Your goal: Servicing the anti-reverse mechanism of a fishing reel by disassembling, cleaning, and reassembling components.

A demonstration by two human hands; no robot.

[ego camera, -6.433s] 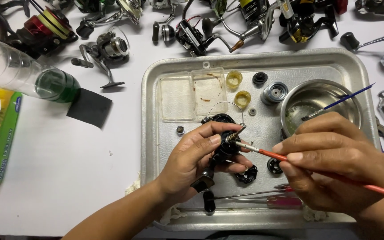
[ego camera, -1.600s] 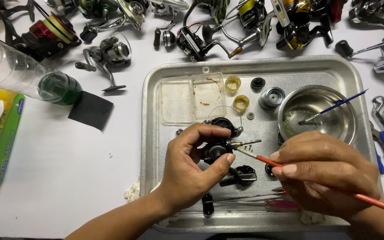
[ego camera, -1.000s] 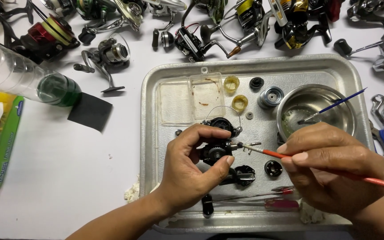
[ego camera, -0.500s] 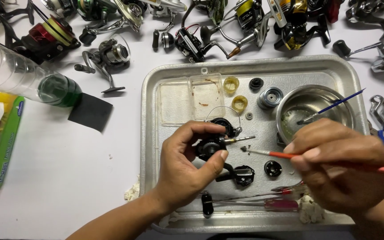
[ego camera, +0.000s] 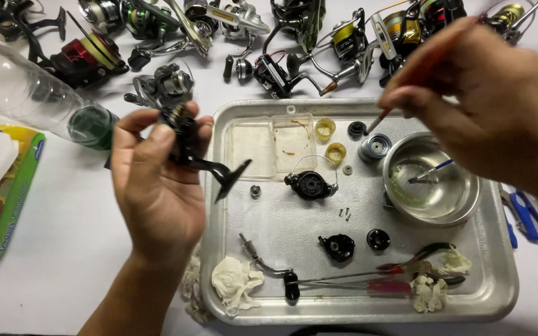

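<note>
A black metal fishing-reel body with a foot stem point(ego camera: 185, 140) is pinched in the left hand point(ego camera: 157, 186), thumb and fingers pressed round it, raised over the white table just left of the dented silver metal tray point(ego camera: 499, 292). A thin red-handled brush point(ego camera: 378, 119) is gripped by the right hand point(ego camera: 499, 106), fingers closed on the handle, tip pointed down above the round steel bowl w/ greenish liquid point(ego camera: 431, 183); a blue-handled brush point(ego camera: 431, 171) is lying in that bowl.

Progress, as judged: the reel is stripped, w/ parts laid out on the tray – black rotor w/ wire bail point(ego camera: 311, 183), small black side plate point(ego camera: 337, 247), black round cap point(ego camera: 378, 239), grey spool point(ego camera: 375, 147), two yellow rings point(ego camera: 330, 140), tiny screws point(ego camera: 344, 213), crank handle point(ego camera: 269, 264). Wadded white tissues point(ego camera: 235, 280) suggest wiping is partly done. Brushing of the body appears underway; the loose parts are not yet refitted, so reassembly is left. More spinning reels point(ego camera: 281, 37) are lined along the table's far edge, untouched. A clear plastic bottle point(ego camera: 38, 99) lies at left.
</note>
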